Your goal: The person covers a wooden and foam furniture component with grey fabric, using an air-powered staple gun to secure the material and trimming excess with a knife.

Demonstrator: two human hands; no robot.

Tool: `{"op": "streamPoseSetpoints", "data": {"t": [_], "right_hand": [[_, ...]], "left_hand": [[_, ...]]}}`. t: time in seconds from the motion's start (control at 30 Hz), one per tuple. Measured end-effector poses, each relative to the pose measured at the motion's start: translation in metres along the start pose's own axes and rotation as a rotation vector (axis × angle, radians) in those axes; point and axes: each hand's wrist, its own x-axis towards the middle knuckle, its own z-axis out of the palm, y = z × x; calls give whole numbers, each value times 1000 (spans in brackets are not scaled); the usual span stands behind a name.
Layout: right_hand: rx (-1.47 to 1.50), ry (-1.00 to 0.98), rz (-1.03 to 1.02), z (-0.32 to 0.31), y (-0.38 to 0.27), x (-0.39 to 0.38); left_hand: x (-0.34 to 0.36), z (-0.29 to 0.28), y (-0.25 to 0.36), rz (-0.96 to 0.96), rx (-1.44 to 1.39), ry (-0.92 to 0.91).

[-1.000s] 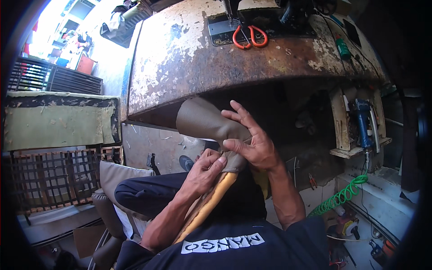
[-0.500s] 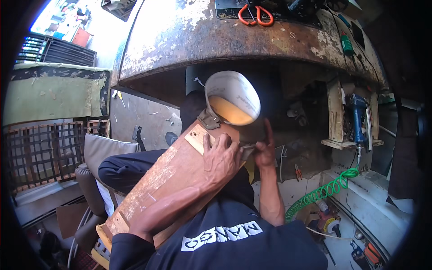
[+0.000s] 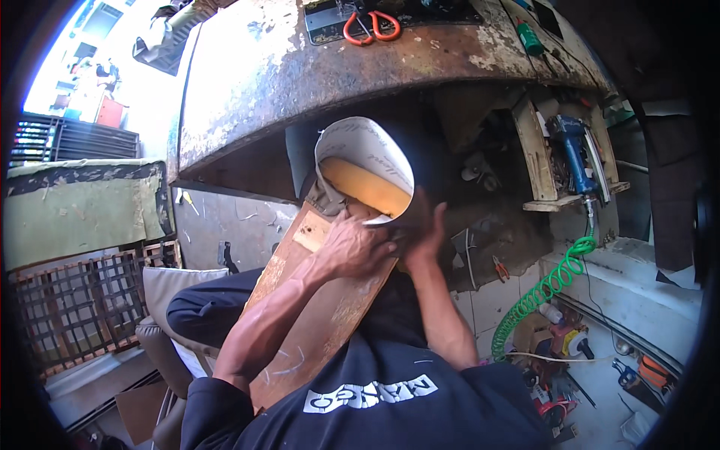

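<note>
A long reddish-brown wooden board lies slanted across my lap. At its far end stands a rounded, upholstered piece, with a white printed lining inside and yellow foam along its lower part. Brownish-grey fabric gathers around its near left edge. My left hand lies on the board end, its fingers bent and closed on the fabric at the rim. Just right of the rim is my right hand, dim and blurred, with one finger raised and its other fingers partly hidden.
A worn workbench arches ahead, carrying orange-handled scissors and a green bottle. A blue air tool hangs at right on a green coiled hose. Pliers and several power tools lie on the floor.
My view has shifted, so the bench and tools sit differently. My left hand has moved off the wooden block up to the rim; my right hand has come closer beside the rim.
</note>
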Motion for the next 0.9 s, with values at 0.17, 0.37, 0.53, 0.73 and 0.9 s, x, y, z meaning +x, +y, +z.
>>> {"op": "streamPoseSetpoints", "data": {"t": [0.17, 0.37, 0.53, 0.73, 0.9], "right_hand": [[528, -582, 114, -36, 55, 51], [64, 108, 8, 6, 39, 35], [75, 50, 15, 29, 26, 24], [-41, 123, -52, 5, 35, 14], [-436, -23, -150, -15, 30, 7]], "left_hand": [[2, -6, -15, -139, -79, -162], [-7, -4, -19, -238, -119, 212], [-3, -10, -28, -327, 3, 161], [-2, 3, -27, -276, 71, 257], [4, 3, -26, -274, 98, 226]]}}
